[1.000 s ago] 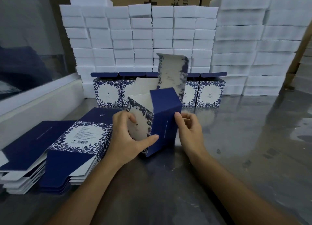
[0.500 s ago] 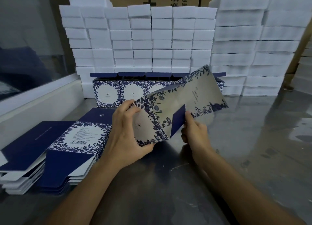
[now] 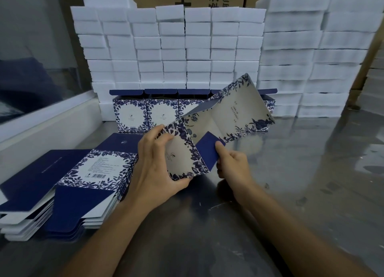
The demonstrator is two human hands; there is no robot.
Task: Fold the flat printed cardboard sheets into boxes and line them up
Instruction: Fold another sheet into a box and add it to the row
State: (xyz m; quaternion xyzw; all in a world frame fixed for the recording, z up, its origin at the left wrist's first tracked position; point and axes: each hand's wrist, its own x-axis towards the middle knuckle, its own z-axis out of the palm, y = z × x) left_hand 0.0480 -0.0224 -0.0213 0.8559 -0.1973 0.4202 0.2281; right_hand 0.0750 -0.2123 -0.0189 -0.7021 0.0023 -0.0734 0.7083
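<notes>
A half-folded blue-and-white floral box (image 3: 224,118) is held tilted over the metal table, its long printed flap reaching up to the right. My left hand (image 3: 158,164) grips the box's left panel, thumb under its lower edge. My right hand (image 3: 230,162) pinches a dark blue flap at the box's lower middle. A stack of flat printed sheets (image 3: 68,179) lies at the left. Behind, a row of folded boxes (image 3: 145,114) with open blue lids stands against the foam wall; the held box hides part of the row.
White foam blocks (image 3: 187,48) are stacked in a wall at the back, with taller stacks (image 3: 311,58) on the right and brown cartons behind. A white ledge (image 3: 45,127) borders the table's left side. The shiny metal tabletop (image 3: 291,183) extends to the right.
The box has been tipped from standing upright to lying open and tilted right. Its long flap swung down to the right, and my right hand moved to the blue flap.
</notes>
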